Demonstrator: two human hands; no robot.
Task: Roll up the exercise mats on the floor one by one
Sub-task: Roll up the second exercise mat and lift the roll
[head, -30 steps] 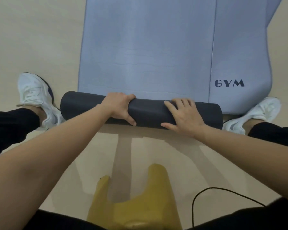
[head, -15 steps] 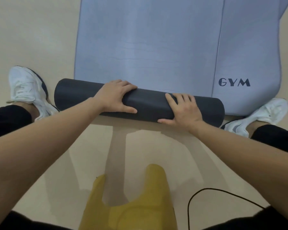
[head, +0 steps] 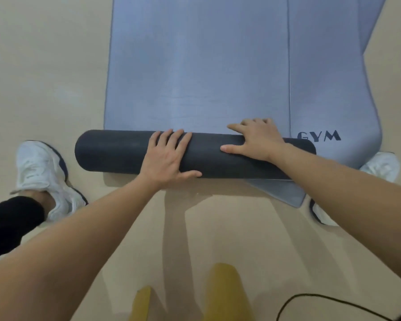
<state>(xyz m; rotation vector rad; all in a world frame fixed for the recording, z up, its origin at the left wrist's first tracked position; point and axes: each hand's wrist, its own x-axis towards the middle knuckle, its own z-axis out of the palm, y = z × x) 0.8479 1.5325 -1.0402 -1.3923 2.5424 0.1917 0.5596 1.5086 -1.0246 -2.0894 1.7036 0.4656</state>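
Observation:
A blue-grey exercise mat point(head: 195, 66) lies flat on the beige floor, stretching away from me. Its near end is wound into a dark roll point(head: 116, 151) that lies crosswise in front of me. My left hand point(head: 169, 156) presses flat on the middle of the roll, fingers straight and thumb spread. Further right, my right hand point(head: 257, 140) reaches over the top with its fingers curled down the far side and the thumb on the near side. A second mat printed "GYM" point(head: 320, 135) lies at the right, partly under the roll's right end.
My white shoes stand on either side: the left shoe point(head: 42, 177) beside the roll's left end, the right shoe point(head: 380, 165) by the GYM mat's near corner point(head: 287, 193). A yellow garment point(head: 222, 293) and a black cable point(head: 310, 300) hang below me.
The roll has moved away from me and grown thicker, now reaching the GYM print. My left hand went from gripping to lying flat; my right hand shifted from flat to curled over the far side.

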